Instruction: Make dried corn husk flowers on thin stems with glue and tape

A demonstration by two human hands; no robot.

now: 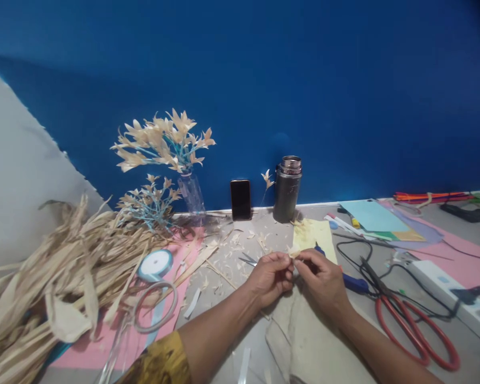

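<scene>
A large heap of pale dried husk strips (56, 272) fills the grey tabletop's (456, 341) left edge, and red-handled scissors (416, 325) lie toward its right edge. Near the tabletop's middle, the left hand (270, 277) and right hand (322, 277) meet, fingertips pinched narrowly on 1 small pale husk piece (293, 251).

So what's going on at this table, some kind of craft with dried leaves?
A person is pinching a small pale husk piece between the left hand and right hand, just above the table. A heap of dried husk strips lies to the left, beside rolls of tape. Finished pale flowers on blue stems stand in a clear bottle by the blue wall. Red-handled scissors lie to the right.
</scene>
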